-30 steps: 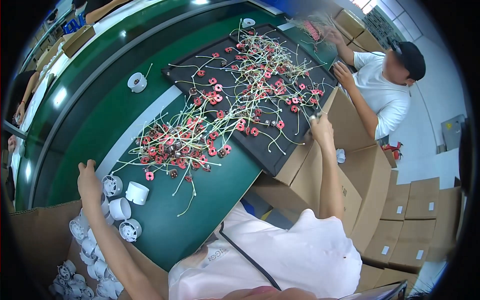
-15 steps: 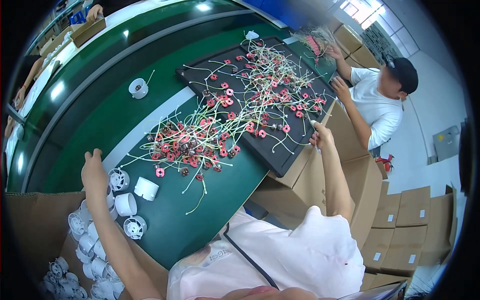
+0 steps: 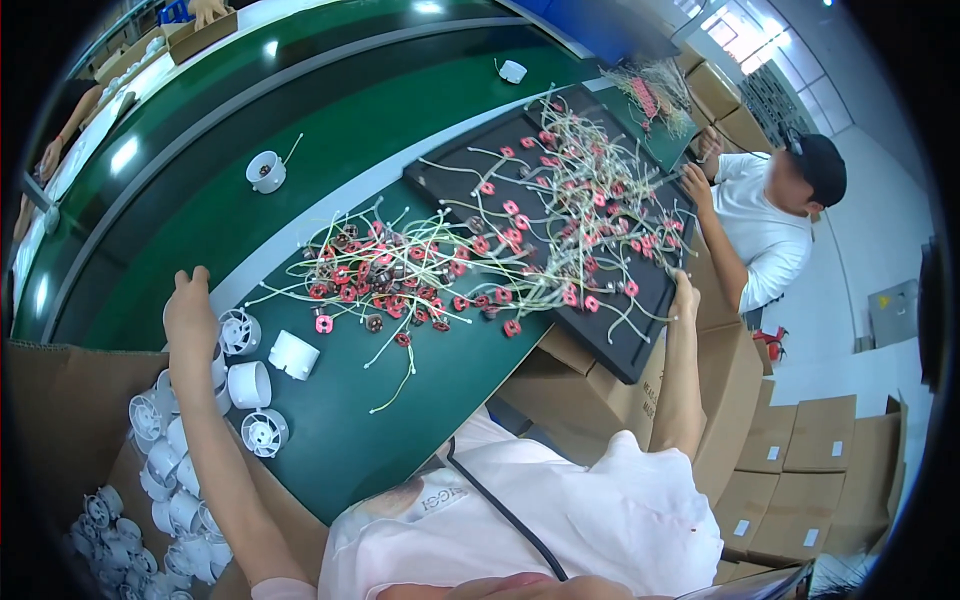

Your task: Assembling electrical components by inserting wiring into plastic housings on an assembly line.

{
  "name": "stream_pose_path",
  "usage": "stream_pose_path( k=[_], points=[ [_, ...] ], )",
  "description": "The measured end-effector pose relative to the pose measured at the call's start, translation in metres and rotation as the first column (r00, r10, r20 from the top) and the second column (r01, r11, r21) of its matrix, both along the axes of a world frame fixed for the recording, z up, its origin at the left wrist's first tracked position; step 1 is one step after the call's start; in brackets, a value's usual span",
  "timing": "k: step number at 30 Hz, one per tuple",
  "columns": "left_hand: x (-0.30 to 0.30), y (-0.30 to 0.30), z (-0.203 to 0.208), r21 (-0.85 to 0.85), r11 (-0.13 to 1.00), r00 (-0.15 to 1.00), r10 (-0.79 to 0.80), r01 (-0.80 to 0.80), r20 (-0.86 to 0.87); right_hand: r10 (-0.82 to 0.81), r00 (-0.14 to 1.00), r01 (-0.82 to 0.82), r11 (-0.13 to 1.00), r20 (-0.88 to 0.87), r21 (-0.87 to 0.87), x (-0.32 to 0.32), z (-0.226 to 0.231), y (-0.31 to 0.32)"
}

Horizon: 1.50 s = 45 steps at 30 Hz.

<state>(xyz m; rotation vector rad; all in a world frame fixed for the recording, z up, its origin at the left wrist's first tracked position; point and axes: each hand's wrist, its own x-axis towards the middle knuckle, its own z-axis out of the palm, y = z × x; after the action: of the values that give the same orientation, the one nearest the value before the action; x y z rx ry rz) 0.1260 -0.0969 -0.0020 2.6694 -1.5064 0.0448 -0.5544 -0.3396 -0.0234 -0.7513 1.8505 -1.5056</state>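
My right hand [image 3: 684, 296] grips the near right edge of a black tray [image 3: 614, 358]. Across the tray lies a tangle of small red-and-metal parts with pale wires [image 3: 600, 200]. A second wired heap [image 3: 385, 275] sits on the green table to its left, and some wires bridge the two. At the left, my left hand [image 3: 190, 312] is held with curled fingers beside the white plastic cups [image 3: 250, 385]. Whatever it may hold is hidden. A few cups stand on the table next to that wrist; many more fill a cardboard box [image 3: 85, 385] below.
On the green conveyor belt are a white cup with a wire [image 3: 266, 172] and another white cup [image 3: 512, 72]. A co-worker in a white shirt [image 3: 775, 230] works at the far right. Cardboard boxes [image 3: 815, 440] are stacked behind; other people's hands show at upper left.
The black tray has shifted right and slightly nearer, with my right hand on its edge. The heap on the table has stayed about in place. My left hand has barely moved.
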Motion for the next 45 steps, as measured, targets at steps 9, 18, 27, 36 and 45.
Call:
stream_pose_path(
  k=[9,18,27,36,45],
  points=[
    [-0.008,-0.004,0.011,0.049,0.999,0.999,0.013,-0.011,-0.052,0.057,0.898,0.013,0.988,-0.437,0.156,-0.050,-0.021,-0.002],
    [-0.009,-0.005,0.014,0.049,0.999,1.000,0.000,0.001,-0.028,0.452,0.376,-0.732,0.680,-0.809,0.040,0.196,0.038,0.155],
    [-0.024,0.009,0.021,-0.124,0.983,0.991,-0.132,0.133,0.017,0.415,0.206,-0.912,0.410,-0.886,-0.020,0.299,-0.011,0.126],
    [-0.071,0.023,0.039,-0.200,0.954,0.975,-0.222,0.221,0.019,0.515,0.306,-0.950,0.224,-0.801,-0.218,0.367,-0.001,0.070],
    [-0.081,0.033,0.041,-0.176,0.970,0.986,-0.167,0.170,0.032,0.387,0.053,-0.847,0.505,-0.920,0.164,0.344,0.005,0.047]
  ],
)
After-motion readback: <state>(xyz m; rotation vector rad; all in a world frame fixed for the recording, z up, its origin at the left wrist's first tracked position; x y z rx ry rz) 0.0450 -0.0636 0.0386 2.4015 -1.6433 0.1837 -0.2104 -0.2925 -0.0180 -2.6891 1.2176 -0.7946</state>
